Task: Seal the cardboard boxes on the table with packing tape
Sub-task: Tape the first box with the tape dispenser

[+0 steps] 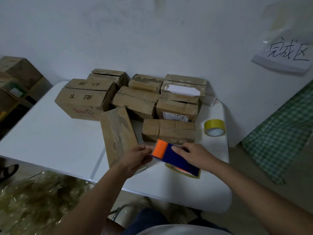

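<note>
Several worn cardboard boxes stand clustered on the white table (50,143). A long flat box (118,133) lies nearest me, and a small box (169,131) sits to its right. A blue and orange tape dispenser (176,158) with a yellowish roll hangs just above the table's near right part. My right hand (194,155) grips its blue body from the right. My left hand (137,158) pinches at the orange roller end, its fingers curled over the long box's near edge.
A spare yellow tape roll (214,127) stands at the table's right edge. A paper sign (284,55) hangs on the wall at right, a green checked cloth (281,136) below it. Crumpled clear tape waste (37,200) lies on the floor at left. More cartons (17,78) stand far left.
</note>
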A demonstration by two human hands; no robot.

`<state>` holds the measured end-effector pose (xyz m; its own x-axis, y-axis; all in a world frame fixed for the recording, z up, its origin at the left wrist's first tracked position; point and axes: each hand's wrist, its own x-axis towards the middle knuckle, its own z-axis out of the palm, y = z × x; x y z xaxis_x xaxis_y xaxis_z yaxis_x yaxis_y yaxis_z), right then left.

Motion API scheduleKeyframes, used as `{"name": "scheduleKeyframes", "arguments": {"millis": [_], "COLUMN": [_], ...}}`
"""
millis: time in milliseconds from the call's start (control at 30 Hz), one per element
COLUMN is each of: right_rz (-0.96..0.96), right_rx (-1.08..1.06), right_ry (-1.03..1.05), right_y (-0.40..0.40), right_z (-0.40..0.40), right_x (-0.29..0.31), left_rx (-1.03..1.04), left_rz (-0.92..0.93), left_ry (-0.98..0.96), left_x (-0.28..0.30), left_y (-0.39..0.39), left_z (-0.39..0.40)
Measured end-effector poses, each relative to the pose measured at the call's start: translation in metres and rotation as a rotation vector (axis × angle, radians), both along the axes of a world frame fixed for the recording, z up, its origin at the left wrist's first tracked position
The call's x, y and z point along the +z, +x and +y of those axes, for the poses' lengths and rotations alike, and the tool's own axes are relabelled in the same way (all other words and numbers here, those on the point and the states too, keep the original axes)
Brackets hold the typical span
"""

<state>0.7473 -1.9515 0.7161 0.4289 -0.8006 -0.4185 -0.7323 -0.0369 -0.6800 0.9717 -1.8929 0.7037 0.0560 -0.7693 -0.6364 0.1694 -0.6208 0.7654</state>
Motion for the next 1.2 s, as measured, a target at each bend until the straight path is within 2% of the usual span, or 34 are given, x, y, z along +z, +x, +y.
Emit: {"name": "scheduleKeyframes", "arguments": {"millis": [267,433,533,667,767,933,1200], "right_rz": [0.025,0.123,0.157,0.254,0.332,0.296,0.340], "right_rx": [0.077,0.244,0.336,0.423,0.458,0.427,0.460], "right_ry": [-0.045,-0.107,-0.142,-0.133,-0.148,-0.194,-0.292], "right_y": [0.015,0.033,0.043,0.034,0.027,0.041,0.057], "right_z": [-0.006,-0.009,-0.016,-0.034,-0.045,-0.056,-0.062], "right_x": [-0.007,-0.008,-0.007,-0.009,-0.014,-0.023,-0.032], "left_rx": [0.033,0.124,0.235,0.490,0.577,0.697,0.888], "left_rz": [0.013,-0.186,-0.166,-0.288,-0.251,-0.225,-0.223], "left_ry": [-0.052,-0.092,-0.103,-0.091,-0.025,-0.022,-0.042], "left_x": [-0.008,-0.018,-0.020,-0.025,-0.036,-0.055,-0.059], "left_y": [0.008,0.011,0.022,0.083,0.107,0.093,0.074], "left_z": [0.015,0.029,0.039,0.064,0.092,0.115,0.115]}}
